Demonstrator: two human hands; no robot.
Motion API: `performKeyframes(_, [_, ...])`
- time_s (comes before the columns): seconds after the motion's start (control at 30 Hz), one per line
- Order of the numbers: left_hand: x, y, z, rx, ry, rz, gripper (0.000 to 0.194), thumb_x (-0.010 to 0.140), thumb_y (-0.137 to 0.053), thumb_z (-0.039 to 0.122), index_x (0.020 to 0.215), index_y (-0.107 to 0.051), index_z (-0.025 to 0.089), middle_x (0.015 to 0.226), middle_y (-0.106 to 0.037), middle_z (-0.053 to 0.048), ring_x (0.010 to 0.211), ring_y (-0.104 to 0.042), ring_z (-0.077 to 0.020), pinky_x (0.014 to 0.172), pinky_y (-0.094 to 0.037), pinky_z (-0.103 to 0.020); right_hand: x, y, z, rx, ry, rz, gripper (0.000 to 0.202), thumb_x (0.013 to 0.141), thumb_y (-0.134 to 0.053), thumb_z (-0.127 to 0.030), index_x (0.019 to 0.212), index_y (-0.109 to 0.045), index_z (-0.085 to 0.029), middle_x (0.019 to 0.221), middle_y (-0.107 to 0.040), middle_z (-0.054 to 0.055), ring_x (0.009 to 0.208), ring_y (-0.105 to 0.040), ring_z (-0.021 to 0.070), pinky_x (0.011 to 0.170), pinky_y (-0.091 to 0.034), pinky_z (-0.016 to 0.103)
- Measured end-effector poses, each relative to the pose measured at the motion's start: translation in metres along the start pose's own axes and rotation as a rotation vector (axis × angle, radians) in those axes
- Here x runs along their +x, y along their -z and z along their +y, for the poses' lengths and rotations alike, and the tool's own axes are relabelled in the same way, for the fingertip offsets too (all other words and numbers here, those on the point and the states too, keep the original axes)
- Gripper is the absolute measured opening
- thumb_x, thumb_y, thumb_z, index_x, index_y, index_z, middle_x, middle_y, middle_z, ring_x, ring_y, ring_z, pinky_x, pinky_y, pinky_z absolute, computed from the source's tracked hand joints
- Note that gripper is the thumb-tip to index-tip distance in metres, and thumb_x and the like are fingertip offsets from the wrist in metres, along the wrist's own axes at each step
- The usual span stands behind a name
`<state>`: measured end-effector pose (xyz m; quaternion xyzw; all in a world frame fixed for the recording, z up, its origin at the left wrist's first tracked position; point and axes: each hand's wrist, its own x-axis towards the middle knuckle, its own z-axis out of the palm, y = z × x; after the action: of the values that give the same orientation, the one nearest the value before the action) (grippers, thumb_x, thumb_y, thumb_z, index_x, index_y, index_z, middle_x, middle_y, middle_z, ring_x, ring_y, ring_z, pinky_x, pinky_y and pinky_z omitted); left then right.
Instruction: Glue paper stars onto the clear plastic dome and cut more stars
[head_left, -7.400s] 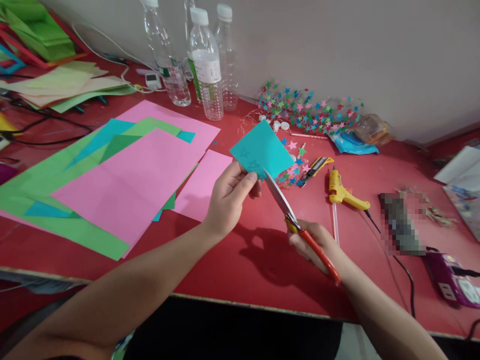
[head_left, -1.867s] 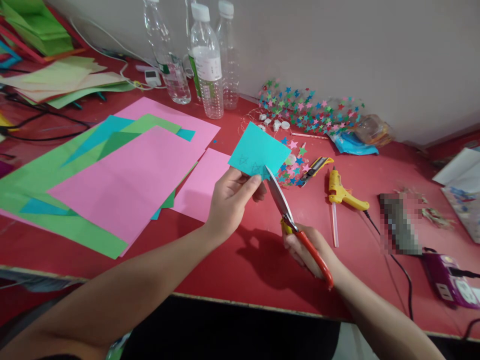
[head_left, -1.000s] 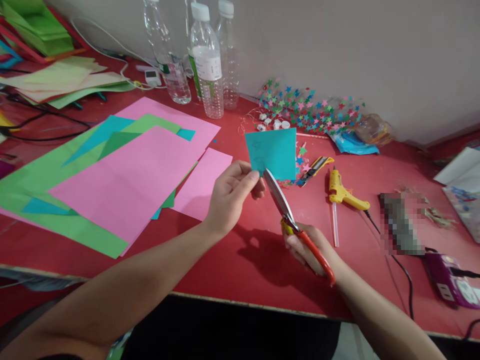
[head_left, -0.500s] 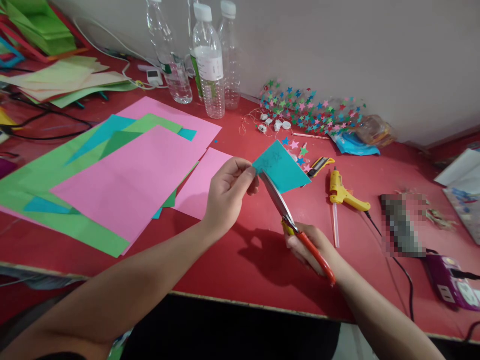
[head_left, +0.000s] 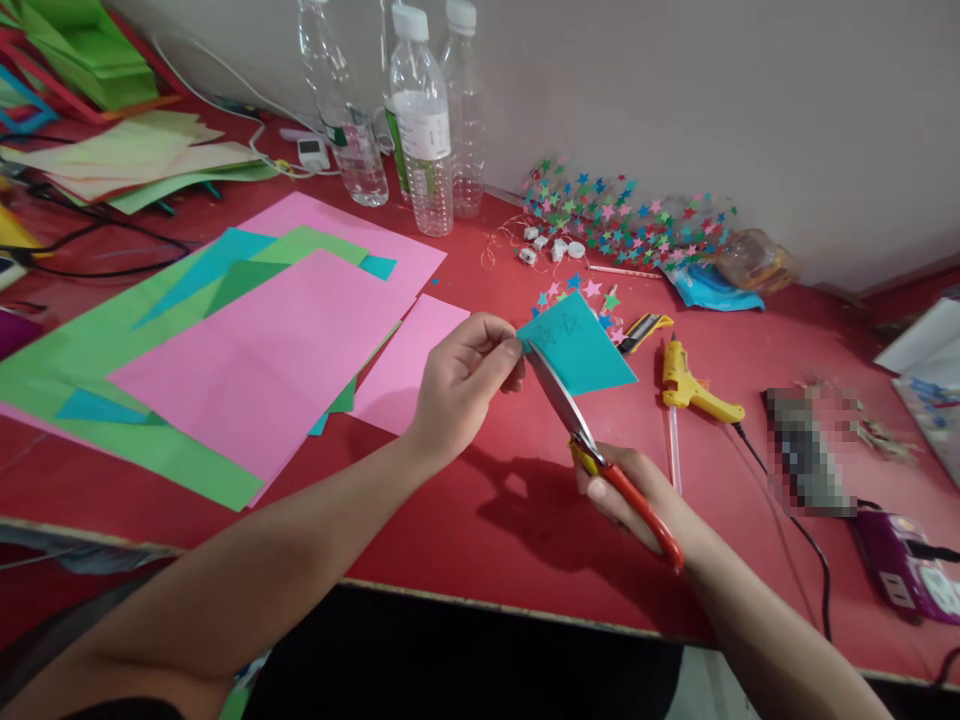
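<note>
My left hand (head_left: pixel 472 375) pinches the left corner of a small teal sheet of paper (head_left: pixel 585 350), held up above the table. Star outlines are drawn on its upper left part. My right hand (head_left: pixel 630 490) is closed around the handles of red-handled scissors (head_left: pixel 574 425). The blades point up and left and meet the paper's edge just beside my left fingertips. Whether they are fully closed is hard to make out. Behind the paper lie loose cut paper stars (head_left: pixel 592 289), partly covered by it.
Pink sheets (head_left: pixel 262 360) overlap green and teal ones at left. Plastic bottles (head_left: pixel 421 140) stand by the wall, near a heap of small stars (head_left: pixel 630 215). A utility knife (head_left: pixel 645 330), a yellow glue gun (head_left: pixel 694 390) and a purple power strip (head_left: pixel 904 565) lie at right.
The teal paper has turned slightly and tilted down on its right side. Its drawn stars show more clearly. Both hands and the scissors have shifted slightly right in view.
</note>
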<state>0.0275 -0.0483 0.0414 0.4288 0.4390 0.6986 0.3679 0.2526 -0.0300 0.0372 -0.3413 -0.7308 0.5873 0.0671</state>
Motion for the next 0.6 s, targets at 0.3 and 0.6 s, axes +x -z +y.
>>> performKeyframes(0.3, [0.0019, 0.0031, -0.0039, -0.026, -0.017, -0.043, 0.011, 0.086, -0.057, 0.019, 0.076, -0.059, 0.019, 0.058, -0.059, 0.003, 0.052, -0.056, -0.0082, 0.051, -0.046, -0.021, 0.0007, -0.0017, 0.0008, 0.012, 0.015, -0.020, 0.054, 0.086, -0.048, -0.073, 0.075, -0.044, -0.020, 0.053, -0.039, -0.007, 0.048, -0.031, 0.0075, 0.046, -0.026, 0.023])
performKeyframes(0.6, [0.0013, 0.0044, -0.0054, -0.018, -0.035, -0.058, 0.011, 0.087, -0.057, 0.019, 0.076, -0.059, 0.020, 0.060, -0.061, 0.002, 0.053, -0.057, -0.0096, 0.052, -0.047, -0.023, 0.0005, 0.0006, 0.0009, 0.007, 0.066, -0.050, 0.050, 0.090, -0.046, -0.068, 0.078, -0.046, -0.019, 0.053, -0.040, -0.006, 0.048, -0.032, 0.0078, 0.047, -0.027, 0.024])
